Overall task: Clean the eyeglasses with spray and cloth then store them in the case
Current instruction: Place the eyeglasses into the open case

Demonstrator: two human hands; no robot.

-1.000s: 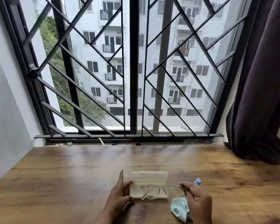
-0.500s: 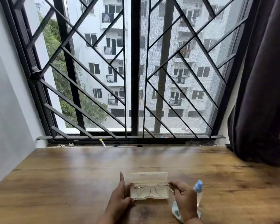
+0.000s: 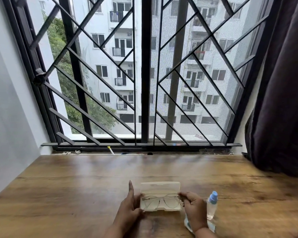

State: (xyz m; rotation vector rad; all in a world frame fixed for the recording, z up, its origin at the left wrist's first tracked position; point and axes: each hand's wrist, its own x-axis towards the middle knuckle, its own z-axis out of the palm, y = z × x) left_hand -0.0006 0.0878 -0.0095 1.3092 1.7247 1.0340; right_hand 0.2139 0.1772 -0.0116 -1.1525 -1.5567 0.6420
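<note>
An open cream case lies on the wooden table near the front edge, its lid tipped back. Clear-framed eyeglasses lie folded inside its tray. My left hand rests against the case's left end, fingers straight, thumb at the front corner. My right hand pinches the right end of the glasses at the case's right side. A clear spray bottle with a blue cap stands just right of that hand. A pale blue cloth lies under my right wrist, mostly hidden.
The wooden table stretches to a barred window at the back. A dark curtain hangs at the right, its hem on the table. A white wall closes the left side. Small bits lie on the sill.
My right hand has carried the glasses left and lowered them into the case tray. The cloth now lies under my wrist and the bottle shows fully. My left hand stayed at the case.
</note>
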